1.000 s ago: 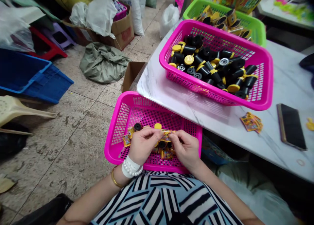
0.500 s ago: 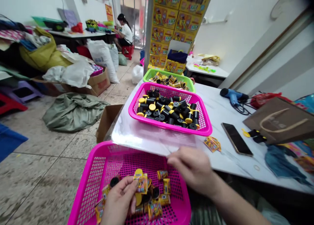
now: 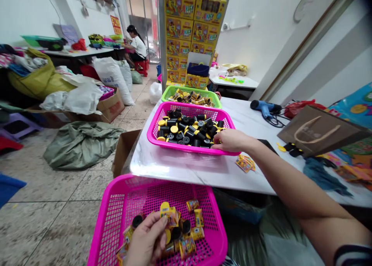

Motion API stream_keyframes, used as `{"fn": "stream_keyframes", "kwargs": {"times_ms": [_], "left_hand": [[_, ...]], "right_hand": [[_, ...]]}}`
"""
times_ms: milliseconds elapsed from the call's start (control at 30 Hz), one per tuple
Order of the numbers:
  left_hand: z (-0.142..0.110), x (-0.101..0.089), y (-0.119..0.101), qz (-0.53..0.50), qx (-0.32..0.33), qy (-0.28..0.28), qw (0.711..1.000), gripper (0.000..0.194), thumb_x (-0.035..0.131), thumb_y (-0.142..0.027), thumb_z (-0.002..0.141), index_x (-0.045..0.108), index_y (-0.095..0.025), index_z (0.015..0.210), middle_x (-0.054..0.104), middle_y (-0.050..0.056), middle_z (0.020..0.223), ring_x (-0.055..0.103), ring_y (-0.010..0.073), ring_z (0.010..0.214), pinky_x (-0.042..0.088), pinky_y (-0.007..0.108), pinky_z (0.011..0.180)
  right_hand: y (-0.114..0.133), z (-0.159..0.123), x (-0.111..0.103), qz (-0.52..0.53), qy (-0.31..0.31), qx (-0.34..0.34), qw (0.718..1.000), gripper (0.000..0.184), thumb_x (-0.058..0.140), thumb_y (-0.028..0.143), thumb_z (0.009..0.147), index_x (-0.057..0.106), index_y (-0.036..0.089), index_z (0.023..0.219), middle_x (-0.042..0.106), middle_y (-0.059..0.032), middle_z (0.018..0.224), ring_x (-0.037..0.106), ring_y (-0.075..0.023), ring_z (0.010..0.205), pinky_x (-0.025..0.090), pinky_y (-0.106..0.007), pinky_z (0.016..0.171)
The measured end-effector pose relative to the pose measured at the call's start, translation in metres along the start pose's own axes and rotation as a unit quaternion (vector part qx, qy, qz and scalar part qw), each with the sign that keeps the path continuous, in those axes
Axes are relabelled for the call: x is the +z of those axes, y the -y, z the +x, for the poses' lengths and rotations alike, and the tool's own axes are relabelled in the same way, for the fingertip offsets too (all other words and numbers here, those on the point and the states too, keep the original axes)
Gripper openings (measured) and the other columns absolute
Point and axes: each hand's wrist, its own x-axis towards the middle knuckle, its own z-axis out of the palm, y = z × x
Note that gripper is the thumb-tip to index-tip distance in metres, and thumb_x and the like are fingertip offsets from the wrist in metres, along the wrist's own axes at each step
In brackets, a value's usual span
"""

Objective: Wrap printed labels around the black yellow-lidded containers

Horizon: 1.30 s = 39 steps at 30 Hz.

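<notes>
Below the near edge of the white table (image 3: pixel 162 166): lower pink basket (image 3: pixel 101 219), moulded plastic, thick smooth rim, open mesh walls. In it, a loose heap of wrapped canisters (image 3: pixel 187 246), short cylinders in glossy yellow-orange printed film, some with dark round ends. On the table: upper pink basket (image 3: pixel 186 148), same mesh plastic, rounded rectangle, heaped with black canisters (image 3: pixel 190 134), short, smooth, some with ridged ends, many with yellow caps (image 3: pixel 174 129). Tabletop glossy, grey-veined marble look.

Also below the table edge, over the lower basket: left hand (image 3: pixel 148 239), thumb and fingers pinched on the held piece (image 3: pixel 173 216). Yellow, shiny, multicolour print; partly covered by fingers. Yellow disc (image 3: pixel 164 206) just behind; can't tell if attached.

Over the table: right hand (image 3: pixel 229 140) at the upper basket's near right corner, fingers curled down inside the rim. Can't tell if clamped on a canister or only touching.

On the table near edge: fanned printed labels (image 3: pixel 245 163). Table right side: blue gun-shaped tool (image 3: pixel 266 109), brown paper bag (image 3: pixel 310 130), crumpled blue cloth (image 3: pixel 324 175). Table far end: green basket (image 3: pixel 216 97), stacked yellow boxes (image 3: pixel 178 30) behind. Left of the table: open carton (image 3: pixel 124 148), wrinkled grey-green sack (image 3: pixel 78 146). Well beyond the table, to the left: seated person (image 3: pixel 138 45).

In the way: right forearm (image 3: pixel 276 165) across the table, masking most of a dark flat slab (image 3: pixel 267 146).
</notes>
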Motion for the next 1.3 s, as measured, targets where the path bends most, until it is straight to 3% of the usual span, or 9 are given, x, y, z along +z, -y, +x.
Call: {"fn": "stream_keyframes", "kwargs": {"times_ms": [233, 333, 467, 700, 800, 933, 1067, 1167, 1300], "left_hand": [[-0.002, 0.007, -0.016, -0.026, -0.021, 0.024, 0.999, 0.049, 0.089, -0.046, 0.056, 0.069, -0.013, 0.085, 0.044, -0.008, 0.044, 0.023, 0.0004, 0.039, 0.01, 0.013, 0.039], [-0.005, 0.011, -0.017, -0.045, -0.011, 0.031, 0.998, 0.04, 0.088, -0.038, 0.06, 0.067, -0.011, 0.082, 0.047, -0.007, 0.048, 0.03, 0.0013, 0.041, 0.014, 0.012, 0.038], [-0.003, 0.017, -0.014, -0.064, -0.03, 0.056, 0.996, 0.033, 0.085, -0.031, 0.064, 0.064, -0.011, 0.08, 0.059, -0.002, 0.061, 0.031, -0.0003, 0.04, 0.013, 0.013, 0.037], [0.002, 0.013, -0.016, -0.097, -0.036, 0.06, 0.993, 0.037, 0.088, -0.031, 0.06, 0.061, -0.012, 0.076, 0.062, -0.002, 0.063, 0.031, -0.001, 0.039, 0.015, 0.012, 0.034], [0.003, 0.012, -0.016, -0.106, -0.038, 0.059, 0.992, 0.037, 0.089, -0.032, 0.06, 0.062, -0.012, 0.075, 0.057, -0.004, 0.058, 0.031, -0.0007, 0.039, 0.015, 0.011, 0.034], [0.003, 0.012, -0.016, -0.117, -0.039, 0.07, 0.99, 0.031, 0.087, -0.028, 0.063, 0.064, -0.011, 0.075, 0.054, -0.005, 0.056, 0.032, -0.0004, 0.039, 0.016, 0.011, 0.034], [0.005, 0.012, -0.015, -0.13, -0.05, 0.076, 0.987, 0.028, 0.086, -0.024, 0.063, 0.066, -0.009, 0.076, 0.059, -0.002, 0.062, 0.033, -0.0011, 0.04, 0.016, 0.011, 0.034], [0.007, 0.011, -0.013, -0.138, -0.054, 0.075, 0.986, 0.026, 0.085, -0.023, 0.066, 0.067, -0.009, 0.078, 0.056, -0.004, 0.059, 0.034, -0.0008, 0.038, 0.016, 0.011, 0.033], [0.009, 0.012, -0.009, -0.147, -0.054, 0.074, 0.985, 0.024, 0.084, -0.022, 0.067, 0.068, -0.009, 0.08, 0.054, -0.005, 0.057, 0.035, -0.0006, 0.038, 0.015, 0.011, 0.033]], "right_hand": [[0.001, -0.033, -0.014, 0.146, -0.086, 0.039, 0.985, 0.015, 0.059, 0.022, 0.076, 0.071, 0.022, 0.085, 0.068, -0.0009, 0.067, 0.058, -0.0148, 0.059, 0.043, -0.027, 0.057], [0.023, -0.071, -0.008, 0.388, -0.134, 0.001, 0.912, 0.027, 0.06, 0.028, 0.081, 0.067, 0.021, 0.105, 0.071, -0.0021, 0.079, 0.062, -0.0141, 0.061, 0.049, -0.027, 0.056], [0.07, -0.103, 0.034, 0.579, -0.064, -0.045, 0.812, 0.033, 0.062, 0.027, 0.083, 0.063, 0.02, 0.115, 0.072, -0.0056, 0.095, 0.065, -0.0147, 0.069, 0.053, -0.028, 0.058], [0.079, -0.09, 0.075, 0.304, -0.22, -0.003, 0.927, 0.028, 0.058, 0.022, 0.083, 0.068, 0.017, 0.109, 0.071, -0.0081, 0.097, 0.065, -0.02, 0.08, 0.053, -0.034, 0.075], [0.068, -0.081, 0.064, 0.098, -0.166, 0.001, 0.981, 0.02, 0.062, 0.023, 0.078, 0.069, 0.015, 0.094, 0.071, -0.0102, 0.08, 0.065, -0.0264, 0.075, 0.049, -0.037, 0.068], [0.062, -0.079, 0.059, -0.001, -0.095, 0.001, 0.996, 0.025, 0.061, 0.023, 0.078, 0.067, 0.014, 0.1, 0.072, -0.014, 0.084, 0.066, -0.0302, 0.078, 0.046, -0.036, 0.064], [0.068, -0.081, 0.063, 0.087, -0.107, -0.073, 0.988, 0.045, 0.061, 0.022, 0.08, 0.061, 0.017, 0.124, 0.072, -0.0131, 0.101, 0.067, -0.0286, 0.086, 0.05, -0.038, 0.073], [0.085, -0.087, 0.068, 0.3, -0.092, -0.089, 0.945, 0.033, 0.064, 0.022, 0.081, 0.062, 0.02, 0.113, 0.072, -0.0078, 0.096, 0.068, -0.021, 0.077, 0.052, -0.033, 0.069], [0.117, -0.1, 0.087, 0.659, -0.015, -0.067, 0.749, 0.033, 0.07, 0.027, 0.083, 0.055, 0.024, 0.112, 0.074, -0.0056, 0.1, 0.071, -0.0191, 0.084, 0.057, -0.031, 0.071]]}}
